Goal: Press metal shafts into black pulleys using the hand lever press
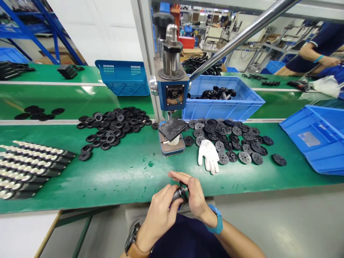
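Observation:
Just past the bench's near edge, my left hand (162,210) wraps round a dark cylindrical part (176,195) with a black disc (184,190) at its right end. My right hand (196,199) closes over the disc end, its fingers reaching left above it and a short metal shaft against the palm. Parts of the piece are hidden by the fingers. Beyond the hands stands a manual press (173,93), a black ribbed block (172,129) at its base. A white glove (208,156) lies to the right of the press.
Black discs with holes (244,157) spread right of the press; smaller black rings (110,132) are heaped left. Rows of black-and-white cylindrical parts (29,168) lie far left. Blue bins (223,109) stand behind and right. The press lever (242,39) slants up rightward. Another person's arm (314,53) shows at upper right.

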### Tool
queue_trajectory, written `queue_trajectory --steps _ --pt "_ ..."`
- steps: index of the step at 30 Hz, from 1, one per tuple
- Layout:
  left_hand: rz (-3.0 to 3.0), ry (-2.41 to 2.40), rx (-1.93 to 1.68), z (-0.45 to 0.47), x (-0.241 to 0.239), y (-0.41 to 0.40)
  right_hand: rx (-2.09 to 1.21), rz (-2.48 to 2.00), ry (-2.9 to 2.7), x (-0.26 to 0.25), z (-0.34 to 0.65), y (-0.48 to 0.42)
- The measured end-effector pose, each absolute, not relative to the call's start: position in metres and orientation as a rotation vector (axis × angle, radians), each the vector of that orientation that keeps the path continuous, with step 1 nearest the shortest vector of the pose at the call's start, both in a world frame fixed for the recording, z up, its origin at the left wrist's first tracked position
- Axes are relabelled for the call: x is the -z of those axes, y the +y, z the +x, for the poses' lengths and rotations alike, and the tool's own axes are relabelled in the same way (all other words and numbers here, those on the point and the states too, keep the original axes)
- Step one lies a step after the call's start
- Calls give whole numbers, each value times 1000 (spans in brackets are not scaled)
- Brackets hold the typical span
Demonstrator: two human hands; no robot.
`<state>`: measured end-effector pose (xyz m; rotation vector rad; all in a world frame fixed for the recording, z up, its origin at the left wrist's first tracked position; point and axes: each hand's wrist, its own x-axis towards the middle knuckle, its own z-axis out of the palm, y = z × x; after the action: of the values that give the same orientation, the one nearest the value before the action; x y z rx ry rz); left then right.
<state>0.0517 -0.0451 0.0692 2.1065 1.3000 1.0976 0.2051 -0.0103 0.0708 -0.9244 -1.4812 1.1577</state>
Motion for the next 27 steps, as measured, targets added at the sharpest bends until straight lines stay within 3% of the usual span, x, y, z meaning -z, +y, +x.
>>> queue_trajectory --steps 6,11,27 --pt "1633 1202 -1182 41 -62 -35 -1225 -769 -1517 -81 211 -11" --pt "1241 1087 -1260 41 -57 -33 -899 -668 -1853 -98 213 -11" --pt "1130 1151 -1215 47 -49 -38 -818 -573 -1959 -90 210 -17"
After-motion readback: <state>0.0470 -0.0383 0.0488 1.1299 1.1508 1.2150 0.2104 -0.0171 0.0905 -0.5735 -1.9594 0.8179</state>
